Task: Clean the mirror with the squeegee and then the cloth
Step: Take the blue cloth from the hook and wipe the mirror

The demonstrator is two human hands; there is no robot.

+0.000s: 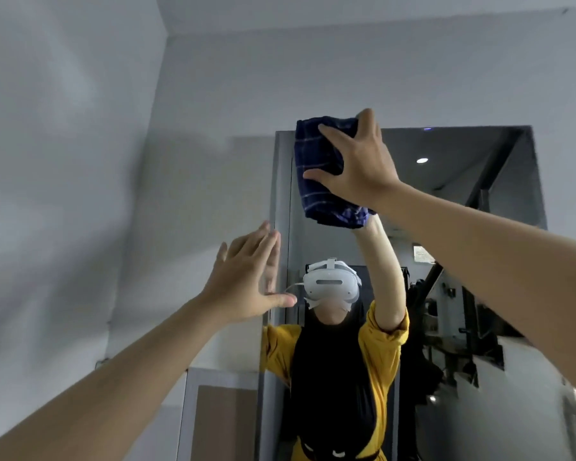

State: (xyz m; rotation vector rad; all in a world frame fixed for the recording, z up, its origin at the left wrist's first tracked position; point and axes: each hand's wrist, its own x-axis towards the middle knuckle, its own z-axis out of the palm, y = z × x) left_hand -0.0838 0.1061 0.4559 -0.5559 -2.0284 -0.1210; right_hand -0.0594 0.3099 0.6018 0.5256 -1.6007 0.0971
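A tall wall mirror (479,181) fills the right half of the head view. My right hand (359,164) presses a folded dark blue checked cloth (316,181) flat against the glass at the mirror's top left corner, fingers spread over it. My left hand (246,281) is open with fingers together, resting against the mirror's left frame edge (280,194), lower down. No squeegee is in view. The mirror reflects a person in a yellow top wearing a white headset.
A pale grey wall (80,161) runs along the left and meets the ceiling above. A framed panel (220,414) sits low beside the mirror's left edge. Dark stairs and clutter appear only as reflections at the right.
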